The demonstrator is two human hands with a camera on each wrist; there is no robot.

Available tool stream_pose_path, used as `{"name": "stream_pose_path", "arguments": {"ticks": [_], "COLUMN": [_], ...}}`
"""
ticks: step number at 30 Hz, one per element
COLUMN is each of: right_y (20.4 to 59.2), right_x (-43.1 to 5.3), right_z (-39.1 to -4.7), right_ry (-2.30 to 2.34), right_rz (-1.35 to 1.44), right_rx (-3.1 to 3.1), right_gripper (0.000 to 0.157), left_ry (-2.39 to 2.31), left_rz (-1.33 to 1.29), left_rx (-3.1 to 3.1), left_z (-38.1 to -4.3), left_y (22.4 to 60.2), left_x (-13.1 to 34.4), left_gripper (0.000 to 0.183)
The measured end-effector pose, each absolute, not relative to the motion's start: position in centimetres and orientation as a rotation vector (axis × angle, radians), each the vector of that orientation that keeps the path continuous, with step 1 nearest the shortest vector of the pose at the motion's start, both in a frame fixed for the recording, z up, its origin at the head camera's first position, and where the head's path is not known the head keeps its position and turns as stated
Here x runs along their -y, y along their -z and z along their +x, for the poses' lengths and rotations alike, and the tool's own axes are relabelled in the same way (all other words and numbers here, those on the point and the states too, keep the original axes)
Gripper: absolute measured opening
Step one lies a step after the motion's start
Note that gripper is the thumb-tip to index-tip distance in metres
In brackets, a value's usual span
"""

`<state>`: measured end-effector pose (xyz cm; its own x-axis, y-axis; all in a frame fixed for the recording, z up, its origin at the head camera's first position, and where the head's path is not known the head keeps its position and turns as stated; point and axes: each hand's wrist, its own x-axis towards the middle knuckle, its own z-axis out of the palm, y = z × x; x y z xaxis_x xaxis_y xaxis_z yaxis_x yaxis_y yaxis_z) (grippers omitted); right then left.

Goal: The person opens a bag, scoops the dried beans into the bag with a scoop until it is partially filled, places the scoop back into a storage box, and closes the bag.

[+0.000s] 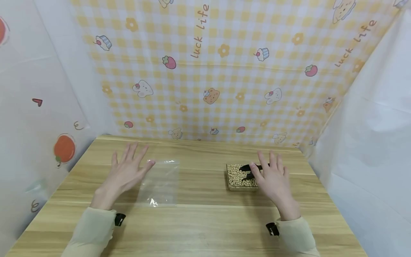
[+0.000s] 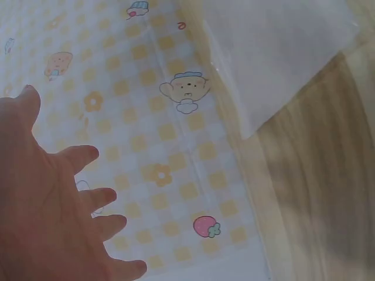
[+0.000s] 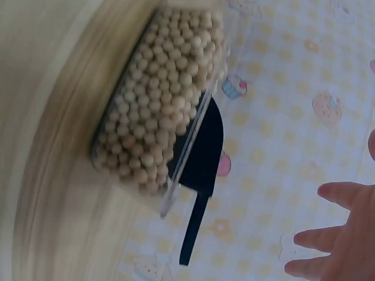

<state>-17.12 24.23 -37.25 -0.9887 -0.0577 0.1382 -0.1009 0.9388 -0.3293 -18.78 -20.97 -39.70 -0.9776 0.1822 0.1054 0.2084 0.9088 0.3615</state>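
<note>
My left hand (image 1: 123, 175) has its fingers spread, above the table beside a clear plastic bag (image 1: 162, 189) that lies flat; its thumb overlaps the bag's edge in the head view. The bag (image 2: 281, 52) also shows at the top of the left wrist view. Over the right side of a clear box (image 1: 242, 188) hovers my right hand (image 1: 274, 178), fingers spread and holding nothing. Pale round beans (image 3: 158, 93) fill this box. A black scoop (image 3: 202, 146) rests in the beans with its handle sticking out past the rim; my right hand partly covers it in the head view.
The wooden table (image 1: 199, 228) runs back to a yellow-checked cloth (image 1: 192, 78) with cartoon prints. White sheets hang on both sides, the left sheet (image 1: 29, 142) with fruit prints. A black wrist strap piece (image 1: 272, 229) sits at the right sleeve.
</note>
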Motion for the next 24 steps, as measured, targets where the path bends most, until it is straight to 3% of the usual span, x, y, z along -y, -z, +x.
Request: {"name": "stream_pose_path", "arguments": {"ticks": [24], "right_y": [41.2], "right_x": [-16.0], "right_z": [-17.7], "right_ry": [-0.377], "right_rz": [0.507], "right_rx": [2.882], "right_gripper": [0.058], "left_ry": [0.497], "left_rz": [-0.298], "left_rx": [3.024], "left_z": [-18.6], "left_y": [42.0], "left_x": [22.6], "left_gripper": [0.079]}}
